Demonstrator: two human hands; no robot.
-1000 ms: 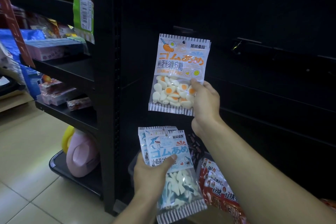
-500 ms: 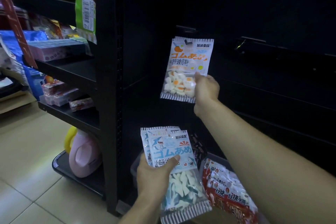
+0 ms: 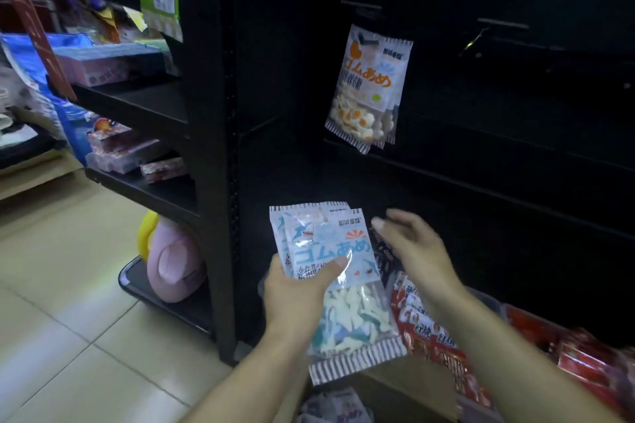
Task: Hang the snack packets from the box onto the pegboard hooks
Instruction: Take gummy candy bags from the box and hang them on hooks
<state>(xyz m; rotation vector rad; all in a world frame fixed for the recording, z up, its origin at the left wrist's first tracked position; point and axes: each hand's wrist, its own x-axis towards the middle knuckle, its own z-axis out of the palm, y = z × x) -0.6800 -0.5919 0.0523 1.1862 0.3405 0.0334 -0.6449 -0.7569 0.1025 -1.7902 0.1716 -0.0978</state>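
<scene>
An egg-candy packet [image 3: 367,89] with orange print hangs on a hook [image 3: 362,8] of the black pegboard [image 3: 481,148], with another packet behind it. My left hand [image 3: 295,292] grips a small stack of blue shark-candy packets [image 3: 330,271], thumb across the front one. My right hand [image 3: 412,244] hovers empty just right of that stack, fingers spread. Below the hands, the cardboard box [image 3: 412,385] shows more packets inside.
Red snack packets [image 3: 433,330] lie stacked at the lower right. A second hook [image 3: 501,26] sticks out bare further right. To the left stand black shelves [image 3: 137,106] with boxed goods, and a pink bottle [image 3: 171,268] on the bottom shelf. Beige floor tiles lie left.
My right hand let go of the egg-candy packet, which now hangs on the hook, and dropped down beside the blue packets in my left hand.
</scene>
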